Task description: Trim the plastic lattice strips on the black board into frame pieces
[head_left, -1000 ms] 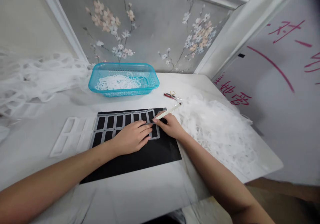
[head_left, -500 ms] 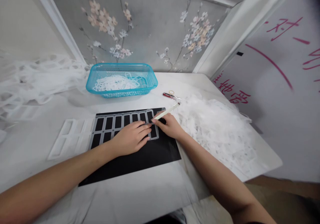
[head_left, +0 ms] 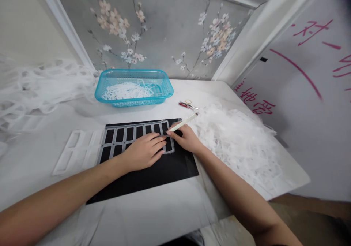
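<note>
My left hand (head_left: 145, 150) lies flat on a translucent white sheet of rectangular frames (head_left: 120, 135), its fingers stretched out toward the right. The sheet rests on a black mat (head_left: 153, 176), and part of it is hidden beneath this hand. My right hand (head_left: 186, 138) is closed around a slim, pale-handled craft knife (head_left: 183, 122), slanted with its tip down at the sheet's right end, close to my left fingertips. The tip itself is too small to make out clearly. To the left, another part of white frame sheet (head_left: 75, 152) extends over the table.
Behind the mat stands a blue plastic basket (head_left: 134, 102) with thin white frames inside. A red-handled tool (head_left: 185, 104) lies beside a rubber band (head_left: 188, 101). Heaped white scrap sheets (head_left: 238, 147) cover the right side; more white cut-out sheets (head_left: 46, 85) pile up at left.
</note>
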